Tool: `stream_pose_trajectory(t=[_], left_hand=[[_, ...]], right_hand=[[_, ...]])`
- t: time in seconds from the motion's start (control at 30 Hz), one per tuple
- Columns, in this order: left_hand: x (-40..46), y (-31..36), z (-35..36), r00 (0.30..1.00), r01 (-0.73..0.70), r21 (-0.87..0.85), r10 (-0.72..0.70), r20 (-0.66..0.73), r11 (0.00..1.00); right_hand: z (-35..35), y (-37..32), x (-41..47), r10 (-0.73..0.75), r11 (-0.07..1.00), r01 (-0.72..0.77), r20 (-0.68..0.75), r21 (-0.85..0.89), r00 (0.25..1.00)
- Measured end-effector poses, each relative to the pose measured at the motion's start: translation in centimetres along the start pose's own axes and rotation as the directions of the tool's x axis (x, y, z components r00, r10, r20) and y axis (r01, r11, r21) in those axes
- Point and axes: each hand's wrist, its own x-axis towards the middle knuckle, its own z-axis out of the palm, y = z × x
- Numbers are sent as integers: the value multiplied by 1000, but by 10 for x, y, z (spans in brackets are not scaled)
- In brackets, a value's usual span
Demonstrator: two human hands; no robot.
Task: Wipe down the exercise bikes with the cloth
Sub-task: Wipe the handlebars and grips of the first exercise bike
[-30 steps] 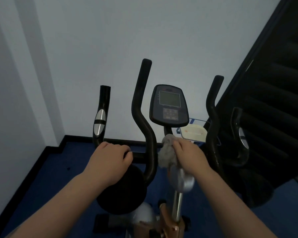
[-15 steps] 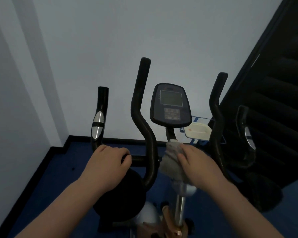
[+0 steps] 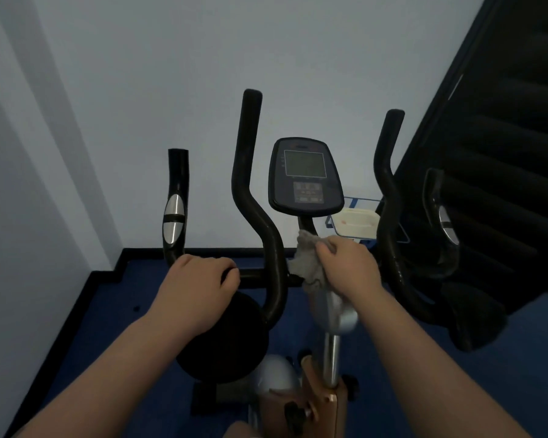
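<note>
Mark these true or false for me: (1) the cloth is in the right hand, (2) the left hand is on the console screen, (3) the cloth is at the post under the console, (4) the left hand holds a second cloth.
1. True: the right hand grips the grey cloth.
2. False: the left hand grips the black crossbar, well below the console.
3. True: the cloth sits against the post just beneath the console.
4. False: the left hand holds only the crossbar; one cloth is visible.
</note>
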Motion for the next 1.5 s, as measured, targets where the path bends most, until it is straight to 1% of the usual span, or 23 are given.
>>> stream_pose_trajectory(t=[0.07,0.17,0.23,0.3,0.4,0.47,0.53,0.6,0.67,0.73,0.8,0.83,0.87,0.93,1.0,1.03,1.1,1.17,1.23,1.3,1.37,1.4,1.5], left_hand=[[0,0,2,1000,-1,-7,1,-1,1000],[0,-2,2,1000,-3,0,3,-13,1000],[0,-3,2,1000,-9,9,9,-10,1000],[2,-3,3,1000,-8,11,8,-9,1000],[2,-3,3,1000,-5,13,6,-15,1000],[1,-2,3,1000,-6,13,6,-24,1000],[1,-2,3,1000,-1,6,1,-19,1000],[1,-2,3,1000,-4,8,4,-5,1000],[2,-2,3,1000,-8,8,8,1,1000],[2,-2,3,1000,-7,4,7,1,1000],[3,-1,2,1000,-4,-5,4,-13,1000],[2,0,2,1000,-1,-9,1,-16,1000],[1,0,2,1000,1,-13,-1,-18,1000],[-1,0,1,1000,-2,-23,1,-15,1000],[0,1,0,1000,-8,-35,7,-16,999],[0,1,0,1000,-13,-31,12,-14,999],[1,1,-1,1000,-15,-19,15,-1,1000],[1,0,-1,1000,-7,-20,7,2,1000],[0,-1,0,1000,-10,-19,10,4,1000],[-1,1,0,1000,-6,-32,6,0,999],[-1,1,-1,1000,6,-40,-6,-11,999],[-1,1,-1,1000,5,-33,-6,-12,999],[0,0,-1,1000,1,-25,-1,-3,1000]], right_hand=[[5,2,-11,-34,998,39,-113,43,993],[33,8,-75,-141,989,151,-355,0,924],[38,17,-92,-188,978,208,-412,4,892],[26,20,-73,-178,975,214,-366,61,913],[5,12,-26,-73,981,110,-227,157,971],[6,8,-25,-30,986,61,-196,152,980],[15,10,-48,-98,985,133,-274,113,957],[21,16,-71,-248,962,273,-330,29,911],[16,18,-58,-272,954,297,-303,39,913],[7,10,-26,-143,976,170,-182,139,973],[0,1,4,-6,994,6,-4,108,1000],[0,0,10,29,997,-31,33,63,999],[1,-1,9,28,1000,-29,28,13,999],[7,2,-14,-69,993,59,-105,-101,992],[11,8,-34,-147,982,125,-159,-144,976],[8,8,-28,-132,985,114,-135,-132,982],[1,1,3,16,996,-16,-9,-90,1000],[-2,-8,22,91,990,-76,118,-122,989],[5,-7,14,-11,981,28,89,-192,996],[10,0,-18,-157,956,133,-72,-262,985],[10,5,-37,-205,943,164,-119,-289,972],[9,5,-30,-192,940,152,-104,-306,976],[5,-10,10,-18,955,36,63,-294,998]])
